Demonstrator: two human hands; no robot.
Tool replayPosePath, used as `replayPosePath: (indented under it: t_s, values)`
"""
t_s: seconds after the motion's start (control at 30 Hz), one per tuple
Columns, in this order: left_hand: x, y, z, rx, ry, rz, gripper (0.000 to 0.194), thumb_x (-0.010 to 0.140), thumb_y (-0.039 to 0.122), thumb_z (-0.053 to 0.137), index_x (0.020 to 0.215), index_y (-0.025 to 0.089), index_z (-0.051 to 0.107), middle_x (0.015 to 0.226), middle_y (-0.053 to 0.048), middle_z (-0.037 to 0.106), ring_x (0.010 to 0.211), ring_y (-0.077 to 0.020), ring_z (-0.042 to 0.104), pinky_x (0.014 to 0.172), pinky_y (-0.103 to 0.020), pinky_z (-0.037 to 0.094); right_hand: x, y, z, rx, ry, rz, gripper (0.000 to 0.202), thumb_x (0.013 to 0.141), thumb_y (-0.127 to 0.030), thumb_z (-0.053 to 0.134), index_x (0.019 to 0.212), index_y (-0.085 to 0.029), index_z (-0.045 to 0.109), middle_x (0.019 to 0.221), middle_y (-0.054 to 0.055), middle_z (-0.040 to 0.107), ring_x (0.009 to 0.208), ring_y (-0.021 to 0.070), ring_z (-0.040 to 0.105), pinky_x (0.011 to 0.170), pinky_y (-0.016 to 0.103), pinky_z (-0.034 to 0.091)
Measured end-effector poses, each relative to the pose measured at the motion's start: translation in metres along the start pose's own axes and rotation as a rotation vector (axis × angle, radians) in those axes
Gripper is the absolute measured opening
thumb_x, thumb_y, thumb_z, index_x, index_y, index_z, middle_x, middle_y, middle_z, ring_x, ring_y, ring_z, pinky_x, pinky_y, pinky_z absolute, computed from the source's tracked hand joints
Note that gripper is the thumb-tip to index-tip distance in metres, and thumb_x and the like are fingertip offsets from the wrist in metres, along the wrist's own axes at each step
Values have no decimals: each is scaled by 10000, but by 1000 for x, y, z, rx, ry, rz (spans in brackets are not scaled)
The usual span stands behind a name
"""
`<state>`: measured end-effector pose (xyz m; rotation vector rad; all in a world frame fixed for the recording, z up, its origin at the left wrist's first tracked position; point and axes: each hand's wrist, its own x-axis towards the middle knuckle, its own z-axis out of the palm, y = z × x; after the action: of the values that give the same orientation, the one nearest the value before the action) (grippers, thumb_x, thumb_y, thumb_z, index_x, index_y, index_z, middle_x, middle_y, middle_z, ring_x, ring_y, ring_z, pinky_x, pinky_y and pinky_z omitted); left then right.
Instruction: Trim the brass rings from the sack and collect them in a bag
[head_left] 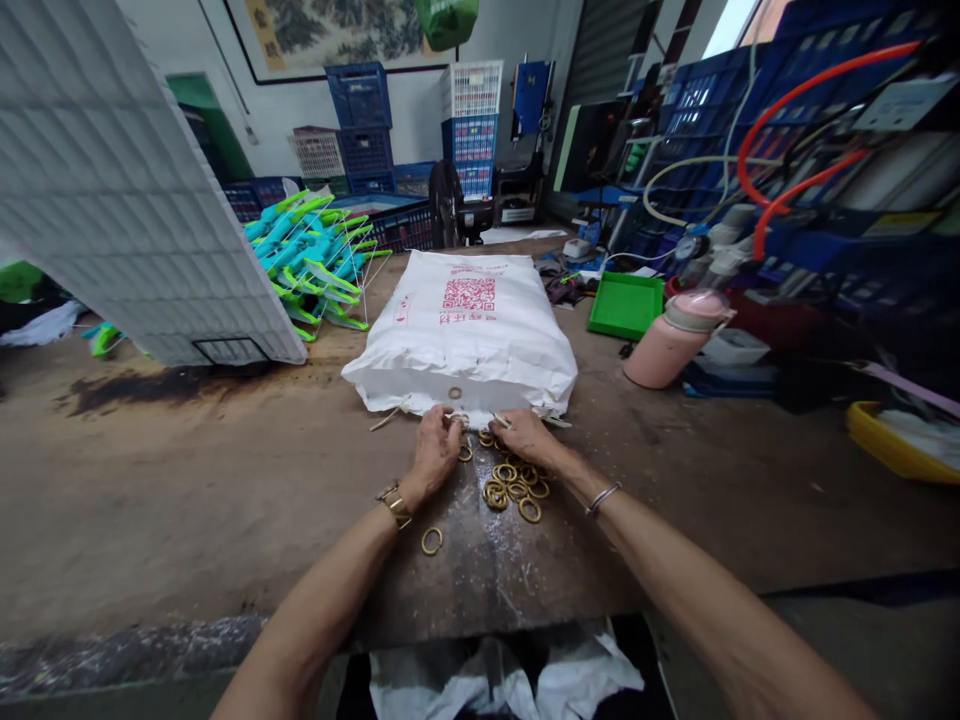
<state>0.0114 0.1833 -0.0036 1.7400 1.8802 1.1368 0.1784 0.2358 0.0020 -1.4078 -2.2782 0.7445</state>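
A full white woven sack [409, 335] with a red QR code and red print lies on the wooden table, its gathered front edge facing me. My left hand [437, 447] is closed at the middle of that edge, fingertips pinched on the sack's material. Just to its right, my right hand [527, 438] also pinches the edge; its fingertips are partly hidden. Several brass-coloured rings [517, 490] are heaped below my right hand. A single ring [432, 541] lies apart, nearer to me. Another ring [455, 393] rests against the sack's front. A pale tie string [388, 417] sticks out at the left.
A white ribbed panel [172, 200] stands at the left, beside a pile of blue and green plastic clips [315, 255]. To the right are a green tray [626, 306], a pink bottle [667, 340] and a yellow basket [892, 450]. Blue crates [360, 100] stack up behind the table [225, 480].
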Motion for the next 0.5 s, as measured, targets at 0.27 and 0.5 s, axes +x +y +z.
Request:
replayPosePath:
  t_s: [0.27,0.5]
  values:
    - [6,-5,8,254,-66,2,134,782,176,488,883,179,577,868,-72,512,765,-180,504,724,-307,407,-5,-2,-3,-57,-21,5,245,780,-271,416,574,-169,499,526,-18,453,523,103,359,498,226,206]
    - [6,-17,8,-156,72,-57,31,737,164,529,708,172,526,692,5,509,676,-131,472,688,-257,395,-7,-2,-1,-9,7,2,263,780,-292,394,559,-176,473,503,-32,403,514,101,328,495,229,197]
